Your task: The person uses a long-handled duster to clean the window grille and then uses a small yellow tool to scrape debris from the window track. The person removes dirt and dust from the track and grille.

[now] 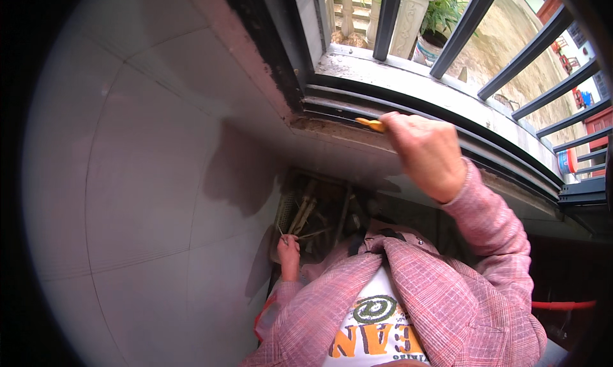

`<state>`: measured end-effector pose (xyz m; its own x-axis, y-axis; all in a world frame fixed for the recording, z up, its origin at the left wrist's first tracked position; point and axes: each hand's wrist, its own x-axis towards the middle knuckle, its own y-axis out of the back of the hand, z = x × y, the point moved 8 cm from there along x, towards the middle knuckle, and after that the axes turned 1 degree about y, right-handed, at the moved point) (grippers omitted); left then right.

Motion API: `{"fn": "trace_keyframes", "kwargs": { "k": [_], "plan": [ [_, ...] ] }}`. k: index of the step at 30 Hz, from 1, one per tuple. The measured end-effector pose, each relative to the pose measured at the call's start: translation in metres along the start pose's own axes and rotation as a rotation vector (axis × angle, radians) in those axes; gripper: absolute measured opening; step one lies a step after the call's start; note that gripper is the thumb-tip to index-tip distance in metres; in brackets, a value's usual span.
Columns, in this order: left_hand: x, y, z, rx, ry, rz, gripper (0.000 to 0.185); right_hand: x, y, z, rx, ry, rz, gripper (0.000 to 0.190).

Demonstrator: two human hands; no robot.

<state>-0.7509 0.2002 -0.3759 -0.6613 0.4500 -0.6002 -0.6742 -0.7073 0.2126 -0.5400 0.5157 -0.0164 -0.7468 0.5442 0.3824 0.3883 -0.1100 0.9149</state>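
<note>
My right hand [428, 151] is raised over the sliding window's track [333, 109], its fingers closed around a small yellow-orange tool [368, 123]. The tool's tip points left, near the track's inner edge; most of its body is hidden in my fist, so its kind is unclear. Lower down, my left hand [289, 252] grips a thin, light-coloured rod-like thing [280, 232] beside a plastic basket [284, 212]. Dim light and the small size hide what the rod is. Inside the basket lie several long pale sticks [302, 214].
White wall tiles [143, 166] rise on the left. Dark metal bars [462, 36] stand along the outer window sill [412, 77], which bears dirt at its left end. A red-and-white tub [567, 161] sits at the sill's far right. Outside stands a potted plant [443, 12].
</note>
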Motion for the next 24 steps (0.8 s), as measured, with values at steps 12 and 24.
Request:
{"fn": "trace_keyframes", "kwargs": {
  "k": [12,24],
  "plan": [
    [0.004,-0.032,-0.038,0.112,0.077,-0.023,0.017,-0.022,-0.002,0.056,-0.007,0.031,-0.319,0.011],
    [0.009,-0.049,-0.051,0.198,0.073,-0.068,0.02,0.05,-0.049,0.038,0.395,0.011,-0.272,0.008]
  ]
}}
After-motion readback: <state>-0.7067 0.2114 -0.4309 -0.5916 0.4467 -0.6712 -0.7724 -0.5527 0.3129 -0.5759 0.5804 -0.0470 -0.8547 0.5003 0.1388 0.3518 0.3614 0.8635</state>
